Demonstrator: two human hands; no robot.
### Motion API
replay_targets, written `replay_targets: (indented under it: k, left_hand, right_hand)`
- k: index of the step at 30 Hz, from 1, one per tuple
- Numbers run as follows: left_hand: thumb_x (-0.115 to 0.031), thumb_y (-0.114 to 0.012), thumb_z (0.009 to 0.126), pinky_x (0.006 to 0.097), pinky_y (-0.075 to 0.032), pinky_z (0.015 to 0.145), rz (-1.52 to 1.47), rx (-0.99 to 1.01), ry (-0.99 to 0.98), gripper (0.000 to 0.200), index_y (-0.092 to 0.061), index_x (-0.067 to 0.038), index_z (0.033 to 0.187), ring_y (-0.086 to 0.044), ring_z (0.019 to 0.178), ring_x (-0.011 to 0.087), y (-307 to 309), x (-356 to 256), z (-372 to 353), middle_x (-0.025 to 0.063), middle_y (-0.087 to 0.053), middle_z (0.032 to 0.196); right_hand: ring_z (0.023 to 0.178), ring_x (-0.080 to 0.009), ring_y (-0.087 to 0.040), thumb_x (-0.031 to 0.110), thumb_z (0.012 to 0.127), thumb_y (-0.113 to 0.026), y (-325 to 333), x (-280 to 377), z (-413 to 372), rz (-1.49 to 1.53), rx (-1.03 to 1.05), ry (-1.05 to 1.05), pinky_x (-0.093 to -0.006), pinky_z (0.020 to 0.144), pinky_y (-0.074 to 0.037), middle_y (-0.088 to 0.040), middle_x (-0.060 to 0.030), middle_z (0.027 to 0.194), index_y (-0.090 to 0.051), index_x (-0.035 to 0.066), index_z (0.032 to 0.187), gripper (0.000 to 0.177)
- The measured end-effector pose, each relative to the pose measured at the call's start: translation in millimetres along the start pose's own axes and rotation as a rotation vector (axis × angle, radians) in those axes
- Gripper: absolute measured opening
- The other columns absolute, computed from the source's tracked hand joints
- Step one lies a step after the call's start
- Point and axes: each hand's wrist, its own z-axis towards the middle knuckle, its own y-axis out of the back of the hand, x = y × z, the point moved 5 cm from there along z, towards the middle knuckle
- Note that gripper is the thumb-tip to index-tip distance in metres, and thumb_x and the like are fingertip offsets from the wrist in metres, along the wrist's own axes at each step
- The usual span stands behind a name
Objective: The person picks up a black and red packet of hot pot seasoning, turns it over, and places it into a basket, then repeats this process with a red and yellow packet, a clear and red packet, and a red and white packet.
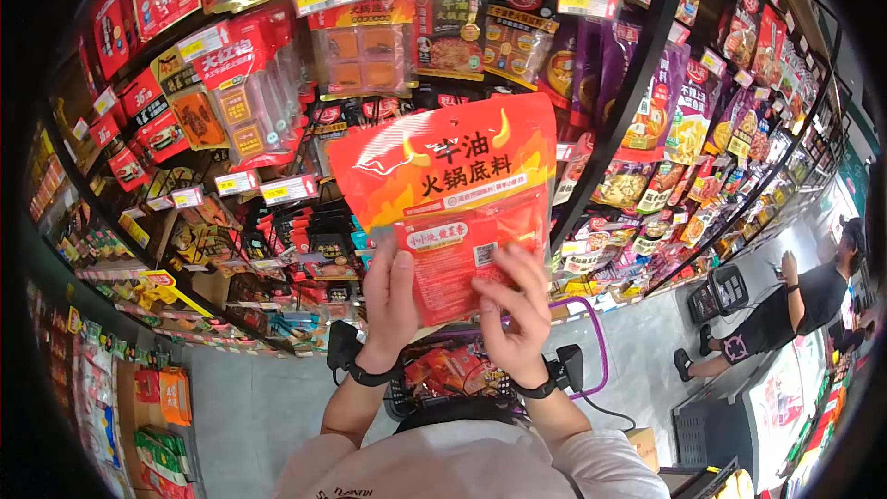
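Note:
A red and orange packet of hot pot base [443,212] is held up in front of me, slightly tilted, its printed side towards me. My left hand [390,291] grips its lower left edge, thumb on the front and the other fingers mostly hidden. At the lower right, my right hand [519,319] lies against the packet's front with bent fingers apart, touching the surface near a printed code. A dark strap [374,373] circles my left wrist, and another strap [536,390] my right.
Shelves of hanging packets [254,102] with price tags curve around ahead. Below my hands stands a shopping basket or cart with a purple handle [602,351], holding red packets [453,371]. A person in dark clothes [818,300] is at the right, near a black basket [719,294].

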Motion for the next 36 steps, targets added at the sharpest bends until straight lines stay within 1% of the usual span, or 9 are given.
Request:
replay_targets:
  k: [2,5,6,10,13,14,20,27,36]
  left_hand:
    - [-0.022,-0.038,0.102,0.0301,-0.037,0.097,0.042,-0.023,-0.025,0.038,-0.046,0.005,0.128,-0.050,0.111,0.0148,-0.4,-0.9,0.4,0.0095,-0.056,0.120]
    - [-0.021,-0.038,0.101,0.0298,-0.037,0.096,-0.102,-0.009,-0.052,0.037,-0.047,0.005,0.126,-0.050,0.110,0.0152,-5.4,-4.4,4.0,0.0103,-0.055,0.120]
    - [-0.022,-0.038,0.101,0.0299,-0.037,0.096,-0.044,0.015,-0.081,0.038,-0.046,0.006,0.127,-0.050,0.110,0.0154,-4.3,-4.0,4.5,0.0106,-0.055,0.121]
    - [-0.029,-0.039,0.100,0.0307,-0.035,0.099,0.015,0.000,-0.130,0.049,-0.040,0.008,0.132,-0.048,0.115,0.0168,-2.9,-1.9,6.0,0.0121,-0.052,0.126]
    - [-0.028,-0.039,0.100,0.0311,-0.033,0.102,-0.061,0.013,-0.116,0.050,-0.037,0.008,0.135,-0.047,0.118,0.0172,-19.4,-13.7,13.0,0.0121,-0.050,0.130]
    - [-0.030,-0.038,0.100,0.0337,-0.036,0.101,-0.042,0.020,-0.105,0.054,-0.034,0.006,0.139,-0.048,0.119,0.0190,-19.0,-8.6,14.4,0.0118,-0.048,0.133]
    - [-0.027,-0.047,0.099,0.0317,-0.033,0.103,-0.300,0.064,0.035,0.050,-0.037,0.004,0.137,-0.045,0.122,0.0162,-33.8,-8.3,18.2,0.0103,-0.049,0.132]
    - [-0.003,-0.064,0.088,0.0306,-0.043,0.096,-0.039,0.329,0.198,0.042,-0.049,0.002,0.127,-0.055,0.110,0.0138,-56.3,15.3,5.7,0.0065,-0.060,0.120]
    - [0.006,-0.067,0.083,0.0297,-0.047,0.092,-0.021,0.337,0.227,0.039,-0.053,0.002,0.119,-0.058,0.103,0.0128,-70.0,10.5,10.6,0.0065,-0.063,0.113]
  right_hand:
    - [0.127,-0.0368,-0.042,0.004,0.076,-0.068,12.3,-9.5,-2.1,-0.154,-0.051,-0.025,-0.0469,0.109,-0.028,-0.050,-0.0204,0.132,-0.059,0.003,0.122,0.047]
    - [0.130,-0.0381,-0.039,0.004,0.076,-0.070,25.7,-22.8,-8.6,0.076,-0.278,-0.138,-0.0455,0.110,-0.026,-0.047,-0.0230,0.134,-0.040,0.003,0.138,0.069]
    - [0.124,-0.0320,-0.047,0.002,0.077,-0.070,31.5,-27.5,-11.4,-0.011,-0.136,-0.160,-0.0409,0.106,-0.032,-0.049,-0.0223,0.132,-0.027,0.001,0.143,0.079]
    - [0.098,-0.0156,-0.062,0.004,0.082,-0.069,44.9,-49.0,-27.1,0.350,-0.072,-0.448,-0.0290,0.088,-0.046,-0.064,-0.0132,0.109,-0.039,-0.001,0.136,0.062]
    - [0.089,-0.0157,-0.064,0.003,0.083,-0.067,53.0,-59.0,-32.9,0.307,0.240,-0.492,-0.0279,0.082,-0.048,-0.067,-0.0110,0.100,-0.051,-0.002,0.125,0.045]
    - [0.081,-0.0152,-0.065,0.004,0.088,-0.063,53.8,-57.7,-29.5,0.284,0.174,-0.392,-0.0269,0.073,-0.051,-0.066,-0.0107,0.098,-0.056,-0.003,0.116,0.030]
    - [0.079,-0.0130,-0.064,0.005,0.094,-0.055,47.2,-67.8,-31.8,0.751,0.000,-0.701,-0.0251,0.063,-0.054,-0.065,-0.0090,0.096,-0.055,-0.005,0.115,0.024]
    - [0.082,-0.0100,-0.062,0.013,0.095,-0.058,63.0,-87.9,-17.8,0.608,-0.176,-0.630,-0.0221,0.068,-0.051,-0.066,-0.0050,0.094,-0.057,-0.003,0.115,0.026]
    - [0.087,-0.0146,-0.065,0.003,0.093,-0.056,71.6,-87.8,-8.6,0.650,0.085,-0.666,-0.0255,0.072,-0.054,-0.063,-0.0109,0.109,-0.043,-0.003,0.128,0.038]
